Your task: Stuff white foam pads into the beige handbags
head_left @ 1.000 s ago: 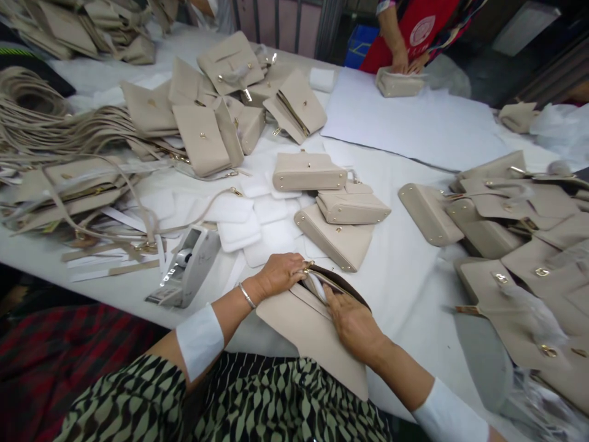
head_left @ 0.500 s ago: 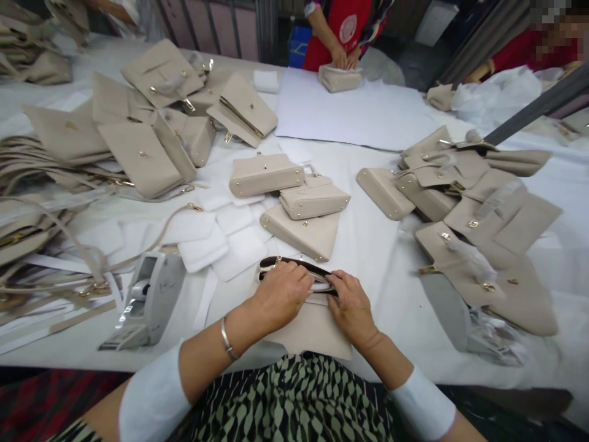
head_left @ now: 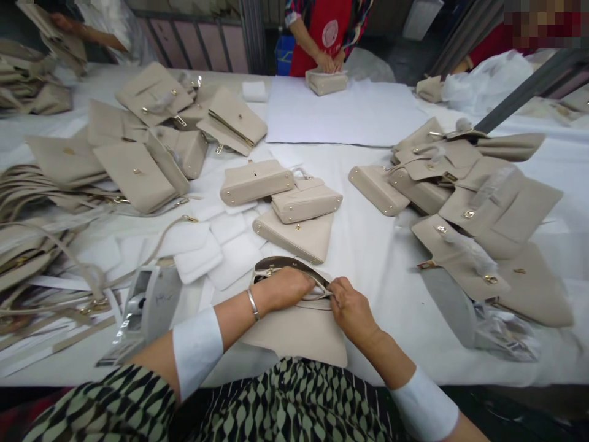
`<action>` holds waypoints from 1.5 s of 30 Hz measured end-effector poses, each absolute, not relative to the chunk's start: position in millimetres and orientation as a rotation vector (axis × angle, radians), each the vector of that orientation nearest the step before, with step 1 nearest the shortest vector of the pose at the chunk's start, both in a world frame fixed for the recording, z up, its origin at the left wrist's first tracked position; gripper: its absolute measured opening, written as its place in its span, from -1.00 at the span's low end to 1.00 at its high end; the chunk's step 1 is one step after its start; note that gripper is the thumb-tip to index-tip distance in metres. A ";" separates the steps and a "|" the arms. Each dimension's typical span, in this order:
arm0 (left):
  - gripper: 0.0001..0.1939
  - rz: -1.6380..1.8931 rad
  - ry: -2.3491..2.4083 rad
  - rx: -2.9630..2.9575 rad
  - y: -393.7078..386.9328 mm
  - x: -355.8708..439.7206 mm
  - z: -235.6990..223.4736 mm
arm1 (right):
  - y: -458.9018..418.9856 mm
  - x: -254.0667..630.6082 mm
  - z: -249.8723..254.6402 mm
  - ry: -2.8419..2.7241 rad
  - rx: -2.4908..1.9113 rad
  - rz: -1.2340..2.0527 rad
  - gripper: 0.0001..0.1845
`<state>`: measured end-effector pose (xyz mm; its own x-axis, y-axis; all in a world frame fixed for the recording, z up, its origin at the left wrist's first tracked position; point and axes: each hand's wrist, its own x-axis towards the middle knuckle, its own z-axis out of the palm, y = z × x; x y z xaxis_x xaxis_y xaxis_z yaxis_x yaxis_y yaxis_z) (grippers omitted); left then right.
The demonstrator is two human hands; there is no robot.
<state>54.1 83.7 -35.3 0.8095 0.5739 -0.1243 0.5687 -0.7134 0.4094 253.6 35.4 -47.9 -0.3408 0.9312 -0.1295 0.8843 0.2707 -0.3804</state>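
A beige leather handbag [head_left: 294,337] lies flat on the white table in front of me, its zipped mouth bowed open and showing a dark lining [head_left: 285,265]. My left hand [head_left: 285,290] presses across the mouth and grips its edge. My right hand [head_left: 352,309] pinches the opposite end of the opening near a strip of pale lining. Part of the zip is hidden under my fingers. Three more beige handbags [head_left: 297,236] lie just beyond my hands.
White foam pads [head_left: 197,255] and a grey tape dispenser [head_left: 150,301] lie to my left, with bundled beige straps [head_left: 32,190] beyond. Piles of beige bag parts [head_left: 478,209] fill the right. Across the table, a person in a red apron [head_left: 322,37] handles a bag on a white sheet [head_left: 345,110].
My left hand has slid lower on the bag, and the dark-lined mouth now arcs above it. The bag's opening has widened, and the whole view has shifted slightly.
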 end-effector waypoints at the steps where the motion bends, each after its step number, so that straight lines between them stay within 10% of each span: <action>1: -0.84 0.009 0.830 2.599 85.2 57.3 -36.4 | 34.1 255.9 -51.8 -2.380 -1.672 0.616 -0.75; 26: -0.91 0.254 1.044 2.594 82.5 80.3 -61.4 | 65.8 278.4 -59.3 -1.924 -1.609 1.326 -0.84; 33: -0.90 0.291 1.043 2.565 84.9 87.7 -70.0 | 65.9 260.7 -49.0 -2.466 -1.692 0.601 -0.79; 45: -0.75 0.471 1.888 2.172 41.9 -27.8 -28.8 | 66.3 242.4 -21.7 -2.716 -1.453 0.276 -0.90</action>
<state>-27.8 41.9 -28.8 0.1206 0.9883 0.0932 0.9162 -0.1469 0.3727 242.4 66.3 -21.7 -0.5575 0.8292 -0.0406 0.8204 0.5428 -0.1796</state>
